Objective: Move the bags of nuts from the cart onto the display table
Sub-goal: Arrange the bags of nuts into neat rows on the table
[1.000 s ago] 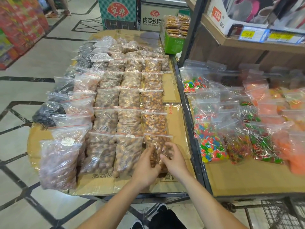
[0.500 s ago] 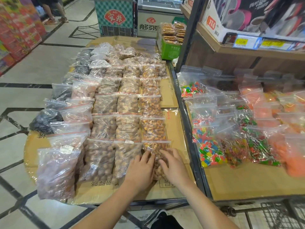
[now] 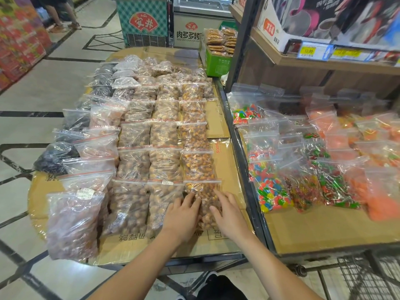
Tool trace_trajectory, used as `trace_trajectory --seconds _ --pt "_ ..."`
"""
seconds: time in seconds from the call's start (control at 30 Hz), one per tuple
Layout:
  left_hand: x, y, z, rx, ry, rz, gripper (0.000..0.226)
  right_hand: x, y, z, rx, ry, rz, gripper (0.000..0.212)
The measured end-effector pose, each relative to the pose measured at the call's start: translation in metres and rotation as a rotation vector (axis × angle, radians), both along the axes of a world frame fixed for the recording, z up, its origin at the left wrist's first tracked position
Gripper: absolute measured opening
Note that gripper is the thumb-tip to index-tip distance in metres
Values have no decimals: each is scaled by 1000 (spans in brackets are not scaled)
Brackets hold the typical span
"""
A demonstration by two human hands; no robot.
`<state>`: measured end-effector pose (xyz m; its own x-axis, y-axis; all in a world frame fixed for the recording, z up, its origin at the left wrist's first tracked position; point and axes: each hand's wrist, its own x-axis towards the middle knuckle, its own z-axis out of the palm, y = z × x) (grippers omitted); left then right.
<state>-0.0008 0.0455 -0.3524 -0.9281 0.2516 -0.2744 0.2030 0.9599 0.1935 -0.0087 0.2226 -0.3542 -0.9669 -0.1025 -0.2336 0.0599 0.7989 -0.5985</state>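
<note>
Several rows of clear zip bags of nuts cover the cardboard-topped display table [image 3: 229, 165]. The nearest bag in the right-hand row, a bag of orange-brown nuts [image 3: 203, 191], lies flat at the table's front. My left hand [image 3: 184, 213] rests on its left side with fingers spread and nearly straight. On the bag's right side my right hand [image 3: 229, 215] presses down, fingers extended. The wire cart [image 3: 368, 278] shows only as a corner at the lower right; its inside is out of view.
A second table [image 3: 324, 230] to the right carries bags of coloured candy [image 3: 270, 191]. Above it a shelf [image 3: 303, 59] holds boxes and price tags. A green box of biscuits [image 3: 216, 59] stands at the back. A person's legs [image 3: 58, 16] are at the far left.
Both hands slid up from the bag's lower end and flattened out on it, fingers straightening. The camera tipped and moved slightly closer to the table.
</note>
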Motion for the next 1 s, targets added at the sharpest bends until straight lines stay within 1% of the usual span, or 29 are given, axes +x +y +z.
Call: trace_trajectory --seconds 0.07,0.13,0.2,0.27,0.37,0.57,0.63,0.7,0.8,0.9,1.0 --pt "-3 2 2 -11 -11 -2 57 -2 0 0 48 -7 33 56" --pt "-4 3 4 -29 -11 -11 57 -3 -1 -1 75 -71 48 56" --pt "-5 3 4 -35 -6 -12 58 -3 0 -2 98 -83 60 57" --pt "-5 1 3 -21 0 -14 57 -2 1 0 133 -56 73 57" --pt "-3 -6 4 -26 81 -15 55 1 -2 6 174 9 91 58" --pt "1 -26 3 -44 74 134 63 5 -20 18 253 131 173 55" --pt "6 -35 -3 -49 85 181 65 6 -29 17 287 121 228 54" --pt "12 -43 -12 -68 79 182 64 7 -35 15 320 81 262 55" --pt "14 -47 -17 -60 56 165 67 7 -41 14 365 45 270 58" --pt "11 -45 -9 -56 11 155 64 8 -46 19 399 20 273 60" --pt "12 -46 0 -27 26 160 61 9 -48 24 386 63 266 60"
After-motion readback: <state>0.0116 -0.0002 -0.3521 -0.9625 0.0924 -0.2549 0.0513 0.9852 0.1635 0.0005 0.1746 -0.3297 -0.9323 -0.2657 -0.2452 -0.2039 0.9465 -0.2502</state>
